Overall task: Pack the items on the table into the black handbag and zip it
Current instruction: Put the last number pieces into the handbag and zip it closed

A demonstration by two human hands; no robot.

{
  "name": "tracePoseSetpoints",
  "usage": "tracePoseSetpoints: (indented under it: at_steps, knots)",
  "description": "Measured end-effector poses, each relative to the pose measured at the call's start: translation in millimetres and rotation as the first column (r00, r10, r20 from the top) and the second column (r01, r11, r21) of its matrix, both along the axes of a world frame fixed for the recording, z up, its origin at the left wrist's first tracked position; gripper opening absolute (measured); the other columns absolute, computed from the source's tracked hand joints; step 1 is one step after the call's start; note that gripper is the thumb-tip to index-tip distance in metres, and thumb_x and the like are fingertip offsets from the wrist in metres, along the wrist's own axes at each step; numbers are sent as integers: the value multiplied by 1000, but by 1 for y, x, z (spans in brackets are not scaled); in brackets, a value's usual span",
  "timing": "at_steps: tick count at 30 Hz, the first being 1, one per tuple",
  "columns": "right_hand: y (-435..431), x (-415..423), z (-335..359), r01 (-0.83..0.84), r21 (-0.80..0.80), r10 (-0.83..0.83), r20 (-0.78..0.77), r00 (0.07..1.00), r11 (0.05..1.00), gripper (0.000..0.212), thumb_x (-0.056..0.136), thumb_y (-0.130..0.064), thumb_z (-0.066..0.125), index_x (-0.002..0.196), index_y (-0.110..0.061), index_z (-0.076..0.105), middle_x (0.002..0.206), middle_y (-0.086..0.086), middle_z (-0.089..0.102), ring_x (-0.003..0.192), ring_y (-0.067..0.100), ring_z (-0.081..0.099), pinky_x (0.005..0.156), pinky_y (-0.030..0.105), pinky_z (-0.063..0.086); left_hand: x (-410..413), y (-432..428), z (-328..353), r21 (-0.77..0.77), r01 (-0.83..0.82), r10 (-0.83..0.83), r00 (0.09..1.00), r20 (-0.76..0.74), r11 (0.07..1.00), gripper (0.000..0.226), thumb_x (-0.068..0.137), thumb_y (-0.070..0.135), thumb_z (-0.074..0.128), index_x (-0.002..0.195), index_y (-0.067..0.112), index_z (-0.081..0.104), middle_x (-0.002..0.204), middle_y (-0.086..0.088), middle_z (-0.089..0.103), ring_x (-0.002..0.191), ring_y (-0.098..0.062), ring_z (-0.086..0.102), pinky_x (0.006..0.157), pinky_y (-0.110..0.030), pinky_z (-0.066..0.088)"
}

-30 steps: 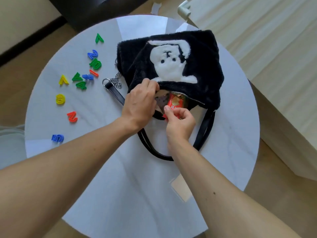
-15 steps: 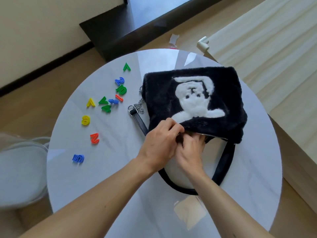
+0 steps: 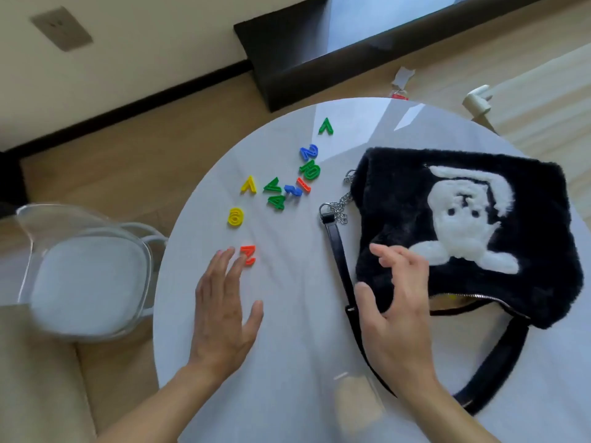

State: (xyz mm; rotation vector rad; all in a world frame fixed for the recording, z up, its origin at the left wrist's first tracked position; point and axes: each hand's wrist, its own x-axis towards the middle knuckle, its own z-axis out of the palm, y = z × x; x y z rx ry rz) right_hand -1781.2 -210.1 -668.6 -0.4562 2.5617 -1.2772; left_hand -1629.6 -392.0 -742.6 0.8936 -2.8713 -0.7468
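Observation:
The black furry handbag (image 3: 399, 199) with a white animal figure lies on the right of the round white table (image 3: 287, 314), its zip mouth partly open toward me. Several coloured plastic numbers lie to its left, among them a red number (image 3: 248, 254), a yellow number (image 3: 235, 216) and a green number (image 3: 310, 171). My left hand (image 3: 224, 311) is flat above the table with fingers spread, fingertips touching the red number. My right hand (image 3: 396, 302) hovers open over the bag's near left corner, holding nothing.
The bag's black strap (image 3: 339, 260) and chain (image 3: 342, 206) trail left of the bag. A clear chair with a white cushion (image 3: 86, 279) stands left of the table. A light wooden surface (image 3: 543, 100) lies at the far right.
Both hands have left the bag's mouth. The left hand moved left to the red number; the right hand lifted off and opened. The red packet is no longer visible. The camera view shifted.

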Motion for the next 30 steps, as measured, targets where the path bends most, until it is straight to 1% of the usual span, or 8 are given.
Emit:
tracePoseSetpoints:
  at_steps: [5,10,14,17,20,24,27,30]
  knots:
    - [-103,-88,-20,-239,145,242,-2,970,960,63,91,-15,67,148,-13,42,147,7,39,134,20,44,115,34,38,34,-41,-37,-49,-61,65,993,100,997,102,84,64,47,159,10,3,168,-4,1,155,-26,0,124,-43,3]
    - [-168,-180,-48,-443,532,482,74,873,721,96,87,-19,77,160,-23,16,168,5,9,150,28,27,118,44,35,8,-68,-59,-109,60,-50,994,98,992,101,88,66,42,159,9,-1,168,-7,-4,155,-29,-4,124,-49,1]
    - [-190,-223,-64,-531,637,540,207,816,559,106,83,-30,81,162,-26,10,171,3,2,155,27,15,122,43,23,-29,-82,-64,-131,116,-115,993,14,985,101,89,69,42,159,8,0,168,-8,-4,155,-30,-4,124,-53,4]
    - [-192,-218,-73,-567,588,558,224,799,577,98,85,-53,72,161,-24,18,170,5,5,155,26,15,123,42,19,-60,-94,-64,-139,168,-168,986,6,976,107,86,74,44,159,8,2,168,-11,-3,155,-31,-6,124,-53,3]
    - [-181,-188,-79,-605,539,579,243,778,586,107,79,-73,65,161,-28,13,170,1,-2,157,24,5,122,46,17,-89,-105,-61,-154,238,-237,971,24,959,114,80,80,44,159,9,3,168,-14,-1,154,-32,-7,123,-53,4]
    - [-162,-138,-94,-633,546,690,131,712,549,114,77,-73,66,162,-23,7,170,8,-4,157,26,-5,126,43,8,-114,-116,-56,-177,399,-385,916,110,899,120,76,87,40,159,9,3,167,-16,-1,154,-32,-6,123,-53,6]
    - [-157,-112,-108,-568,537,684,-22,729,623,101,83,-59,70,159,-15,22,167,17,15,155,32,12,125,43,16,-116,-119,-55,-166,495,-481,869,120,853,109,82,81,40,158,9,13,167,-15,8,155,-30,0,124,-50,9]
    - [-156,-95,-115,-487,555,677,-203,707,674,83,86,-57,65,152,-16,39,152,15,39,138,33,36,109,45,34,-108,-117,-55,-141,483,-488,873,6,864,92,88,68,49,153,6,33,158,-18,31,149,-35,23,122,-48,19]
